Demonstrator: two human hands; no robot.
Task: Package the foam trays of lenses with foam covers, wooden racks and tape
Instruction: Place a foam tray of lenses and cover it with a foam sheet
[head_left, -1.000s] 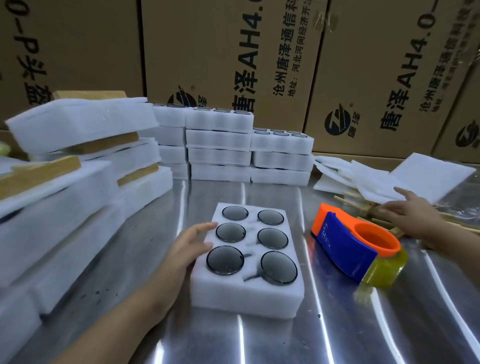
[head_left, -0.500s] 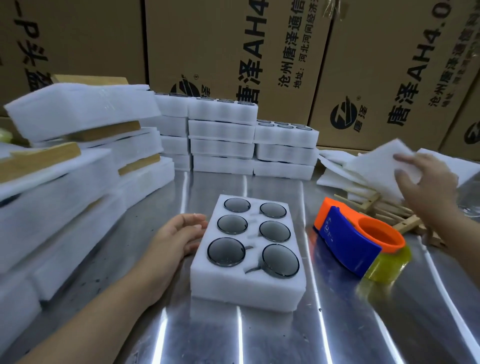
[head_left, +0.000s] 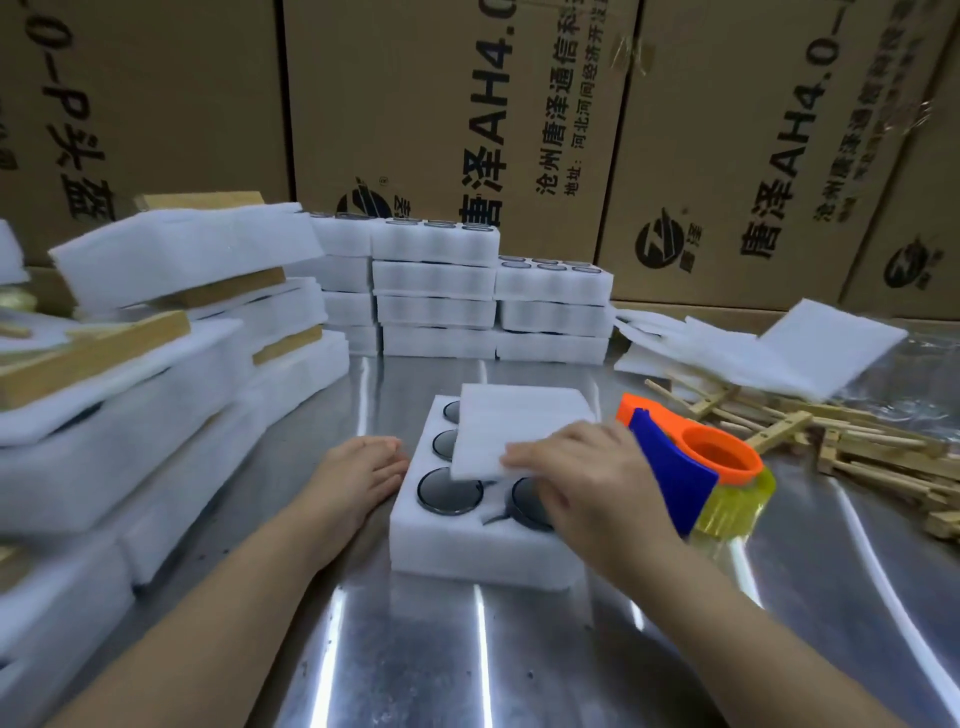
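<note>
Centre of the shiny metal surface (head_left: 467, 654): the thick white foam tray (head_left: 467, 545) with dark round glass lenses (head_left: 449, 491) seated in its wells. The right hand (head_left: 582, 483) holds a thin white foam cover sheet (head_left: 519, 431) over the tray's far right part. Its fingers lie across the sheet's near corner and the thumb is tucked out of sight below, which reads as a pinch. The sheet sits skewed, and the left column of lenses and the near pair are uncovered.

The left hand (head_left: 358, 473) lies flat on the surface, fingers straight and together, touching the tray's left wall. I'd say it is bracing the tray.

On handling, the cover looks almost weightless and floppy, so it could bend or drift. An edge or corner pinch should steer it, then a flat palm can square it to the tray's outline. The tray is soft and light and likely to skate on polished metal, so it is best held by its side walls. The lenses are the fragile, smudge-prone part, so keep fingertips off the glass.

Just right of the tray stands the orange-and-blue tape dispenser with yellow tape (head_left: 691, 467). Beyond it lie loose pale wooden racks (head_left: 831, 447) under more white foam sheets (head_left: 753, 353). Both steps look not yet done.
</note>
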